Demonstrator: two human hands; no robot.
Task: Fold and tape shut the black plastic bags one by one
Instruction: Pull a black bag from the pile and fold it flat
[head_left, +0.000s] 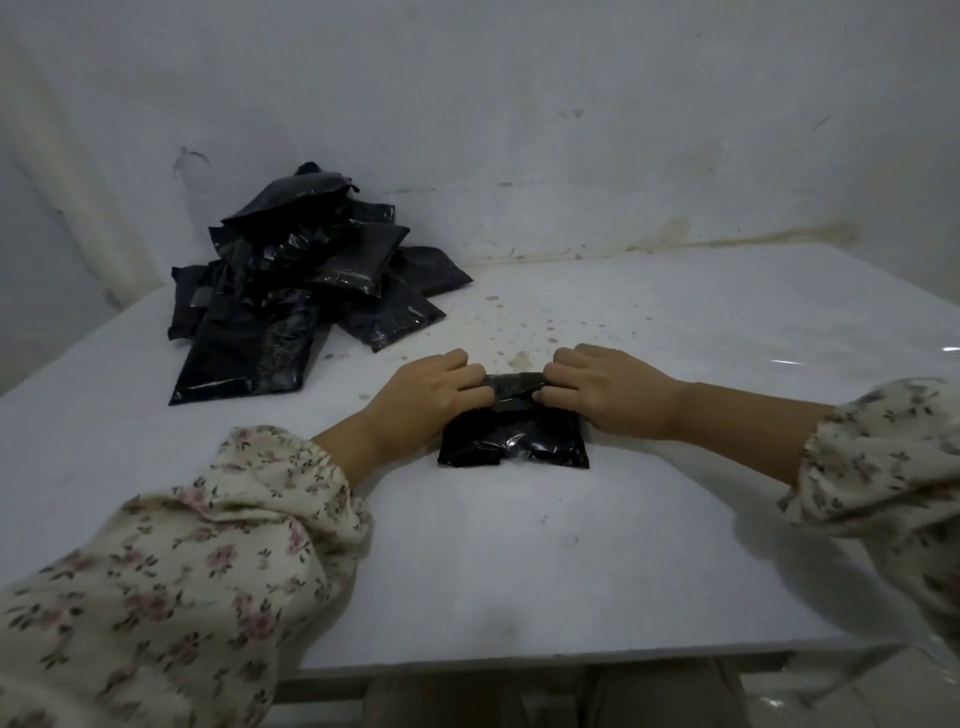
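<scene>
Both hands (514, 397) on blk bag (514, 436)

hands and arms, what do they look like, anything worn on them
The left hand and right hand are bare, with no gloves or watch showing. The left sleeve and right sleeve are long, loose cream fabric printed with small pink flowers and dark leaves, gathered at the cuffs.

A flat white rectangular table (519, 571) stands against a scuffed white plaster wall (571, 104). Small brown specks and stains (519, 332) dot the table's far middle. A yellowish smear (727, 239) runs along the wall just above the table's back edge. Clear plastic film (935, 353) glints at the table's right edge.
</scene>
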